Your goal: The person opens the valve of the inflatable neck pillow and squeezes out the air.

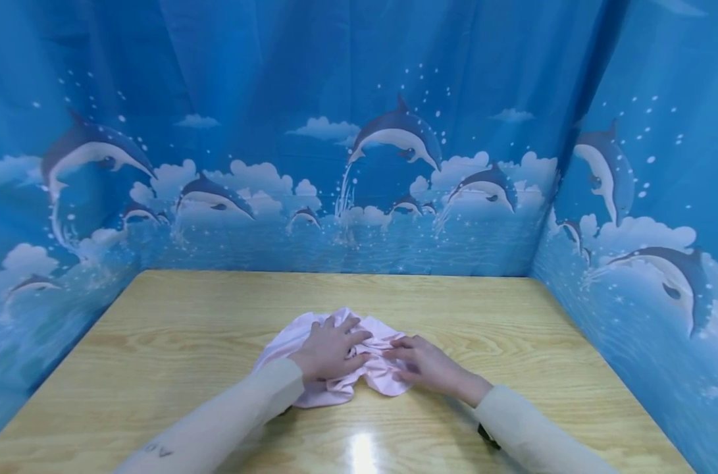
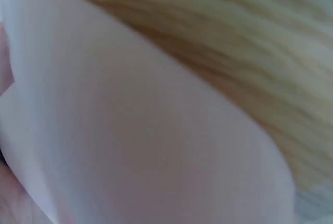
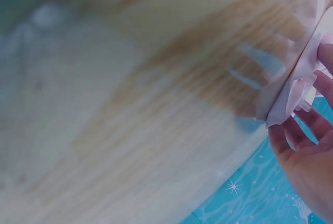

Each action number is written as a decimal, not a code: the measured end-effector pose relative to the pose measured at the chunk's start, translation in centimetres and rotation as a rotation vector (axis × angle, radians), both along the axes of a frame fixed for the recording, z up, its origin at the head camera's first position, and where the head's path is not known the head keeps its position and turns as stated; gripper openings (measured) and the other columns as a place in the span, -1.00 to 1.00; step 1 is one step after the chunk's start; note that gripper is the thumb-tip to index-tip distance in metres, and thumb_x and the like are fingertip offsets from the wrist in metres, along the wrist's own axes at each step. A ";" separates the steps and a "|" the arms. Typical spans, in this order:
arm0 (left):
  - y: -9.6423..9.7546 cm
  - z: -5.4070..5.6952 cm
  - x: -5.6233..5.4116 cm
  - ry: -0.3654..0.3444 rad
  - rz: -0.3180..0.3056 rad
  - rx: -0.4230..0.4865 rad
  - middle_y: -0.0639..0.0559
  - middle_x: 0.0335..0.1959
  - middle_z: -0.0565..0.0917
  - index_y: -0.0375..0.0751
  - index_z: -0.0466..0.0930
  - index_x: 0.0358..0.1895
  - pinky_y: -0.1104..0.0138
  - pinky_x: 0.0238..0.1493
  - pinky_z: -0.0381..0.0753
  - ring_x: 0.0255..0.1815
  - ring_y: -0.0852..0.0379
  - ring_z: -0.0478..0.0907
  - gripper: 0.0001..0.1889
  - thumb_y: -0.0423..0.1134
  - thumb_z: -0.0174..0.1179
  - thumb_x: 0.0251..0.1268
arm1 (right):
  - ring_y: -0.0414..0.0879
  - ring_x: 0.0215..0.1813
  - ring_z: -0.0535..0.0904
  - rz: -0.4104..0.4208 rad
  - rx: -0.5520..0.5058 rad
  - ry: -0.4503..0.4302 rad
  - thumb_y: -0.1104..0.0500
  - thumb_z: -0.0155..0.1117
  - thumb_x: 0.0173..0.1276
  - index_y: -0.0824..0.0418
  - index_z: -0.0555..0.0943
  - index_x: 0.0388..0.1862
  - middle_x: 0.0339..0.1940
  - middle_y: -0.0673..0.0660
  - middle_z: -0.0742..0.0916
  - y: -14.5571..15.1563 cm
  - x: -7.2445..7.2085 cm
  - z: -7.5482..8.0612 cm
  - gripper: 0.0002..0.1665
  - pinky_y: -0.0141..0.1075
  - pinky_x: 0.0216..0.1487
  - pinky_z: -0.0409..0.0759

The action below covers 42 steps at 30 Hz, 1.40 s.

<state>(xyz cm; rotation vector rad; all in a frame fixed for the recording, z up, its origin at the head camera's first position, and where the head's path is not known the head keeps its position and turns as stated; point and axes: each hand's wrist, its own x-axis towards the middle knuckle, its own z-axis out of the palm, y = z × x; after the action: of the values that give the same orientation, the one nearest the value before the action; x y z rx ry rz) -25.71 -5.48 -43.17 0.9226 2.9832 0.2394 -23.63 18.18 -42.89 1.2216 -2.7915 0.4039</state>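
Note:
A crumpled pale pink cloth (image 1: 287,337) lies on the wooden table, its folds bunched towards the middle. A small dark print peeks out between the hands. My left hand (image 1: 328,350) rests on top of the cloth with its fingers spread. At the cloth's right edge, my right hand (image 1: 432,365) touches the folds with loosely extended fingers. In the left wrist view, blurred cloth (image 2: 135,109) fills much of the picture and hides most of that hand. The right wrist view has the right hand (image 3: 307,166) with its fingertips against the cloth's edge (image 3: 286,101).
The light wood-grain table (image 1: 187,329) extends around the cloth on all sides. Blue curtains (image 1: 264,99) printed with dolphins and clouds hang behind the table and along both sides.

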 end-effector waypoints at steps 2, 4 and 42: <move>-0.2 0.2 0.1 -0.016 -0.002 0.022 0.01 0.42 0.16 0.29 0.24 0.30 -0.36 0.13 0.15 0.32 -0.38 0.13 -0.44 0.32 -0.24 0.27 | 0.11 0.09 0.50 0.011 0.000 0.019 0.01 0.22 0.22 0.17 0.53 0.10 0.14 0.21 0.57 0.0 0.0 0.0 -0.51 0.02 0.08 0.49; -0.4 0.4 0.3 -0.025 0.003 0.045 -0.01 0.43 0.15 0.26 0.22 0.32 -0.36 0.14 0.14 0.33 -0.39 0.11 -0.42 0.31 -0.23 0.27 | 0.11 0.10 0.50 0.007 0.000 0.014 0.01 0.21 0.22 0.17 0.53 0.11 0.15 0.21 0.56 -0.1 0.0 0.0 -0.51 0.01 0.09 0.48; -5.2 0.4 3.7 0.028 0.033 0.162 -0.11 0.41 0.15 0.03 0.11 0.38 -0.23 0.13 0.30 0.31 -0.25 0.19 -0.26 0.30 -0.04 0.19 | 0.13 0.08 0.46 -0.071 -0.017 -0.059 -0.07 0.32 0.09 0.04 0.46 0.18 0.14 0.18 0.53 -0.6 -0.2 0.1 -0.36 0.03 0.06 0.47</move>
<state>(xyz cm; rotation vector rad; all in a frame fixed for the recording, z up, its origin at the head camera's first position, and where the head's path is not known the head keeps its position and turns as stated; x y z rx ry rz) -21.97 -10.71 -42.72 0.8971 3.0432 0.4783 -23.82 17.53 -42.76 1.1221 -2.8651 0.4647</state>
